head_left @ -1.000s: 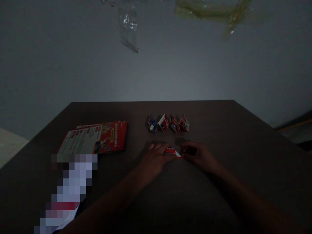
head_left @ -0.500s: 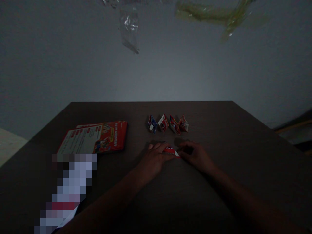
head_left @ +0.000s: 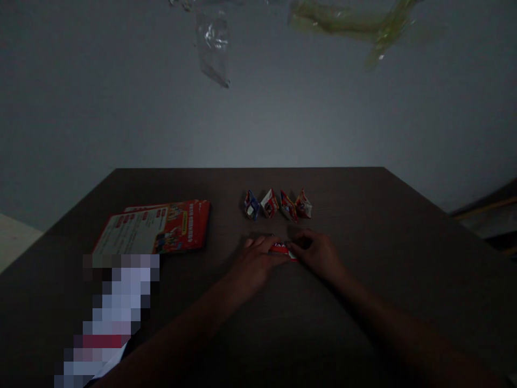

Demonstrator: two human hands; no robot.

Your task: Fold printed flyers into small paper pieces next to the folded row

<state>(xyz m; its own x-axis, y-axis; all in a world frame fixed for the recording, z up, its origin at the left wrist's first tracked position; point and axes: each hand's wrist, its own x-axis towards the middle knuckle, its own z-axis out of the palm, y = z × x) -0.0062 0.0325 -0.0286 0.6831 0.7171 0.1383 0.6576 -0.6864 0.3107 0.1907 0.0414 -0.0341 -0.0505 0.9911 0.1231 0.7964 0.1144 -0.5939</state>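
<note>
A small piece of folded paper (head_left: 279,248), red with white lettering, lies on the table between my hands. My left hand (head_left: 256,261) rests flat over its left part, fingers spread and thumb along the near edge, pressing it down. At the paper's right end, my right hand (head_left: 317,253) has thumb and index finger brought together on it. Both hands partly cover the paper. Just beyond them, several small folded paper shapes stand in a row: a blue one (head_left: 251,206), a white and red one (head_left: 270,203), a red one (head_left: 288,206) and a pale red one (head_left: 304,205).
Red and white printed sheets or booklets (head_left: 181,226) lie stacked on the left of the dark table (head_left: 355,199). Nearer, a bright pixelated object (head_left: 121,312) sits beside my left forearm. Behind the table rises a wall (head_left: 307,118) bearing a clear plastic pouch (head_left: 214,48) and yellowish tape (head_left: 343,24).
My right hand has shifted slightly left and farther onto the paper, covering more of its white right end. My left hand stays about where it was.
</note>
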